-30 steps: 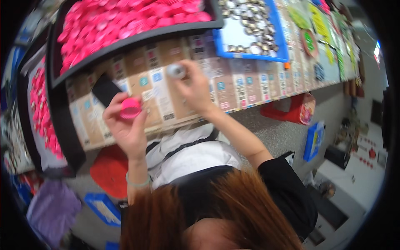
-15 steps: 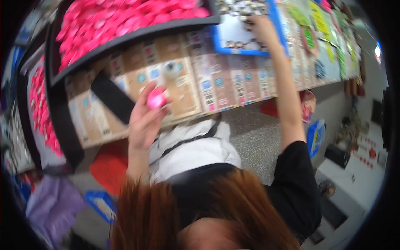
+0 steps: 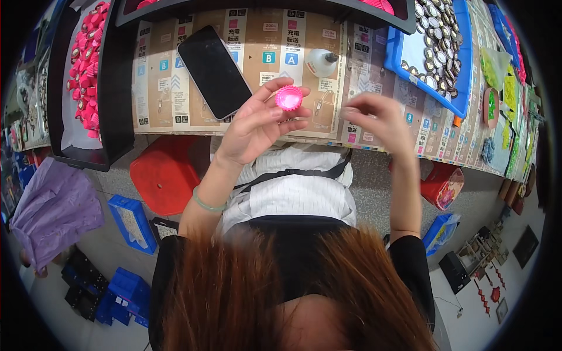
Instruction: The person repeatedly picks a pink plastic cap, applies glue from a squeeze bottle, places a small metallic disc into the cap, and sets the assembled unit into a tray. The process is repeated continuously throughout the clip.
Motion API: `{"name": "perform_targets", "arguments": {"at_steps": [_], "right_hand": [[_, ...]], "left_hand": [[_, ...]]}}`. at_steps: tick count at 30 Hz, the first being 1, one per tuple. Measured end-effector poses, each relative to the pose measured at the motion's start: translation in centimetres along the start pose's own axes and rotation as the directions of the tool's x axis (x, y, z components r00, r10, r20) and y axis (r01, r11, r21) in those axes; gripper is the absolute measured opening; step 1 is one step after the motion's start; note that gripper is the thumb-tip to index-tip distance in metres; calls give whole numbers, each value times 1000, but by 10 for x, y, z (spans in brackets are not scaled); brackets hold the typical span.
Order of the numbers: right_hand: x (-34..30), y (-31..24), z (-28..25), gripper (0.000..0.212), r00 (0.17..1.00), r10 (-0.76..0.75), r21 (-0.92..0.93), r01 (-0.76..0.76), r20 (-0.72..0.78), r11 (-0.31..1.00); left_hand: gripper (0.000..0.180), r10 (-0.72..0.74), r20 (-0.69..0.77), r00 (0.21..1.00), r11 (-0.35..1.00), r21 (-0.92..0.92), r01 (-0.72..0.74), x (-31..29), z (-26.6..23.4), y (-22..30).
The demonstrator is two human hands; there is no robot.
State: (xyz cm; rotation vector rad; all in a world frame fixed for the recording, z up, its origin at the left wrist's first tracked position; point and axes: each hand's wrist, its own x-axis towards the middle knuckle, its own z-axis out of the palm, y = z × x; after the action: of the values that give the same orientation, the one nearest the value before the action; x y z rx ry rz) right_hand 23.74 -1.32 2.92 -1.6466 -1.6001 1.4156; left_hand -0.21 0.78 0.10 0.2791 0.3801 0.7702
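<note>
My left hand (image 3: 249, 131) is closed around a small pink cup with a scalloped rim (image 3: 288, 98), its hollow side facing up, just over the table's front edge. To the right of the cup, my right hand (image 3: 383, 123) has its fingers curled together. Slight blur hides whatever may be between those fingertips. Beyond my left hand lies a dark-screened phone (image 3: 215, 72), tilted on the table. A small white bottle with a dark tip (image 3: 322, 63) stands farther back, between the two hands.
A blue tray (image 3: 430, 90) at the back right holds many small round metal-rimmed pieces (image 3: 433, 47). Pink cups (image 3: 88, 70) fill a black bin (image 3: 117, 76) on the left. Another black tray (image 3: 374, 13) borders the far side. Red stools (image 3: 164, 175) stand below the table.
My right hand has left the blue tray and come back toward the pink cup. My left hand, still holding the cup, now appears farther right. The whole view has shifted.
</note>
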Motion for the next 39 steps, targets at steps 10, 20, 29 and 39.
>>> {"name": "perform_targets", "arguments": {"at_steps": [10, 20, 29, 39], "right_hand": [[4, 10, 62, 37, 874, -349, -366, 219, -339, 904], [-1, 16, 79, 26, 818, -381, -424, 190, -431, 886], [-5, -27, 75, 21, 810, -348, 8, 399, -471, 917], [3, -37, 80, 22, 714, -569, -277, 497, -408, 822]], "left_hand": [[44, -1, -121, 993, 998, -69, -8, -8, -17, 0], [40, 8, -139, 990, 1000, 2, -7, -7, -13, -4], [37, -18, -79, 997, 999, -48, 14, -7, -6, -9], [37, 23, -63, 998, 993, 117, -16, -9, 3, -8]]}}
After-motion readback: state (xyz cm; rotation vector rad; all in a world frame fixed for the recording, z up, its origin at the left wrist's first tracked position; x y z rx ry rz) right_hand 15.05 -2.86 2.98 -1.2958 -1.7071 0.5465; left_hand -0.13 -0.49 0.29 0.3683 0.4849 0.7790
